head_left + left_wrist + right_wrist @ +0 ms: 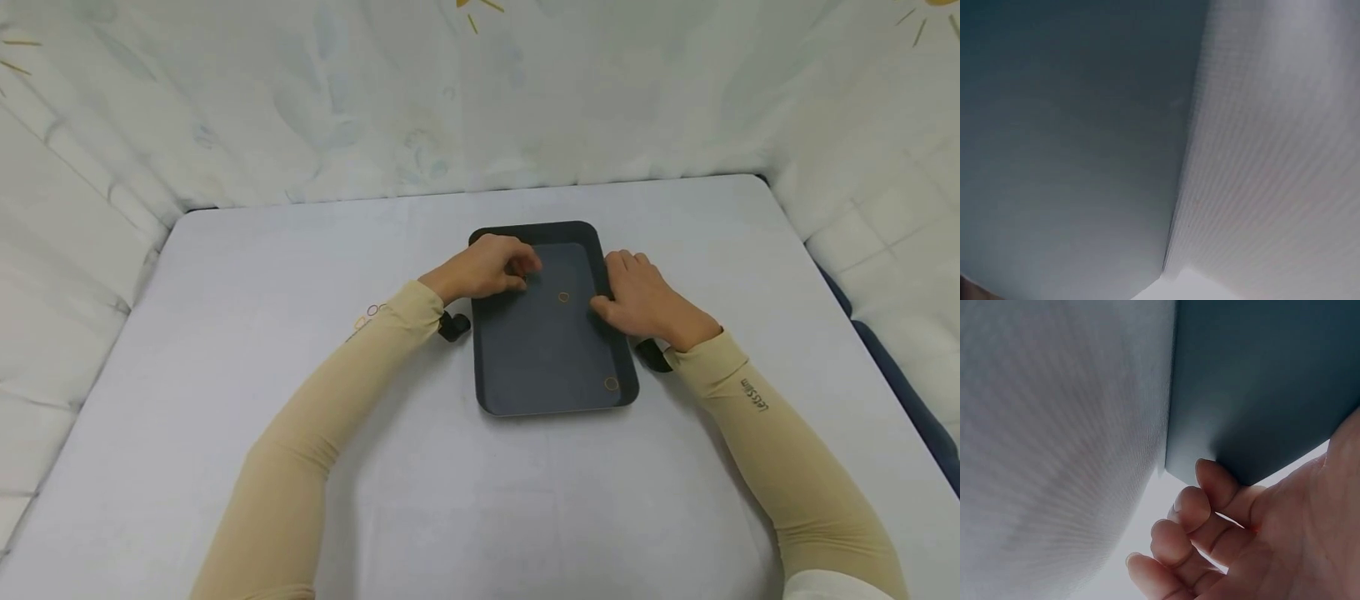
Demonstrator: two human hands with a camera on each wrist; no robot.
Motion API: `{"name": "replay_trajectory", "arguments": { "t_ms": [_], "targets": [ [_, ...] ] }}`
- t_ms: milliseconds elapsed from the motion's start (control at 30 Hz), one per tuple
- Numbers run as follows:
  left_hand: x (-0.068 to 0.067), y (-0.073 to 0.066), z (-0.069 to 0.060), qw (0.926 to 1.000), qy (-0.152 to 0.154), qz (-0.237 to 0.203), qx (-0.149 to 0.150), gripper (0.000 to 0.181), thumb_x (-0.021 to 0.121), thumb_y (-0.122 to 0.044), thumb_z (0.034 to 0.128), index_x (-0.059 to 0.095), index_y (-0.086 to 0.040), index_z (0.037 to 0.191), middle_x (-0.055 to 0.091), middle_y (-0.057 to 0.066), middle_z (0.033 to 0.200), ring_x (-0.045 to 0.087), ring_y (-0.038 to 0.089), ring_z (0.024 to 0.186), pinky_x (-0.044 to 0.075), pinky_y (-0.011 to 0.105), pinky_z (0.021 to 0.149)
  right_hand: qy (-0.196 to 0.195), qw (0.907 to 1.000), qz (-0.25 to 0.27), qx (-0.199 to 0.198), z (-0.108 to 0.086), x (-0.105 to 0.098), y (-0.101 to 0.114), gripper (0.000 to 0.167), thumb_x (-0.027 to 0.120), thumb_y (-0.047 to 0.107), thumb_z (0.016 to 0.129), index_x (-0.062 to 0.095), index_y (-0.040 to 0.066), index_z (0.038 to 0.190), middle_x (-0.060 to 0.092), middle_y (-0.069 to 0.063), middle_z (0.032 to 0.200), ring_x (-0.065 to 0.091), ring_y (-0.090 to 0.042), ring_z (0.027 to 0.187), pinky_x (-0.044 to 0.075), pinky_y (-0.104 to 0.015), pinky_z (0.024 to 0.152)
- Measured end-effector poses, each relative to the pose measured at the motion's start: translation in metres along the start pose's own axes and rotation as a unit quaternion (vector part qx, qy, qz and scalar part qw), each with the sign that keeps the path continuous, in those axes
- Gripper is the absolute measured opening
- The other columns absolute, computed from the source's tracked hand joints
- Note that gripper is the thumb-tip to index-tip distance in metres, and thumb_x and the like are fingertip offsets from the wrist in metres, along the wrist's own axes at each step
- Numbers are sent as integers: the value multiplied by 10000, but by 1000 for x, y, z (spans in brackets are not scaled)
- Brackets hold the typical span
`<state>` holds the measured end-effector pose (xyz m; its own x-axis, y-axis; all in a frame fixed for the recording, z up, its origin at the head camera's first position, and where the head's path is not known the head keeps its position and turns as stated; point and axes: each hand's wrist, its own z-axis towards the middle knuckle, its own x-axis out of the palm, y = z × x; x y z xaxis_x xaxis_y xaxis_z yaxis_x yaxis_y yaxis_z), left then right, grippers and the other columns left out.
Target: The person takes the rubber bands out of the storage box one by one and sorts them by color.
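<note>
i see counter [247,292] stretching wide leftward, past thin loops [372,309]. the left hand [491,265] crosses the left edge of the dark tray [540,367], fingers bent; i cannot tell any grasp. the right hand [645,302] grips the right rim; its sleeve [787,458] reads "letsslim".

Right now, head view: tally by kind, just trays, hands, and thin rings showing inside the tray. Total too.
Trays: 1, the dark tray
Hands: 2, left hand and right hand
Rings showing inside: 2, upper ring and lower ring; any beneath the left hand can't be seen
Total: 5
</note>
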<state>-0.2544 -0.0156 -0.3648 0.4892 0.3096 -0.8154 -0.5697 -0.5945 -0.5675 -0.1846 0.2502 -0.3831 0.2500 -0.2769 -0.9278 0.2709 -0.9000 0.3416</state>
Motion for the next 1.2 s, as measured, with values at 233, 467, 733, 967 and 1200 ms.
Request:
{"name": "replay_trajectory", "arguments": {
  "t_ms": [233, 467, 733, 967, 1200],
  "targets": [
    [1, -2, 0, 9999, -22, 117, -109, 312, 716, -61, 964, 703, -75, 1275, 691, 123, 1253, 671, 258, 1180, 541, 359, 1028, 45, 10000, 31, 4, -1, -1, 1, 489, 514, 266, 980, 431, -112, 1279, 495, -275, 1203, 400, -391, 994, 364, -507, 861],
    [5, -1, 1, 9995, -54, 247, -185, 291, 671, -90, 1003, 698, -60, 1292, 689, 133, 1284, 660, 272, 1200, 535, 378, 1040, 46, 10000, 22, -12, -2, 0, 1, 470, 516, 261, 983, 434, -109, 1260, 494, -271, 1182, 399, -387, 988, 358, -499, 853],
    [7, -1, 2, 9991, -180, 288, -268, 280, 672, -83, 1001, 707, -54, 1277, 721, 130, 1278, 686, 275, 1185, 549, 388, 1027, 25, 10000, 19, -34, -1, 0, 2, 432, 515, 256, 977, 448, -98, 1215, 493, -250, 1123, 393, -372, 961, 348, -471, 827],
    [6, 0, 0, 9993, -168, 282, -159, 236, 674, -71, 996, 730, -65, 1225, 742, 119, 1216, 699, 253, 1128, 559, 375, 991, 123, 9999, 57, -43, 1, -2, 3, 464, 507, 262, 987, 433, -108, 1258, 489, -273, 1188, 392, -388, 995, 360, -502, 862],
    [8, 1, -4, 9991, -238, 237, -239, 180, 701, -110, 988, 752, -94, 1159, 772, 93, 1121, 718, 220, 1044, 573, 360, 927, 157, 9998, 91, -115, 4, 0, 3, 490, 510, 265, 991, 437, -118, 1287, 507, -290, 1219, 410, -399, 1004, 374, -517, 869]
  ]
}}
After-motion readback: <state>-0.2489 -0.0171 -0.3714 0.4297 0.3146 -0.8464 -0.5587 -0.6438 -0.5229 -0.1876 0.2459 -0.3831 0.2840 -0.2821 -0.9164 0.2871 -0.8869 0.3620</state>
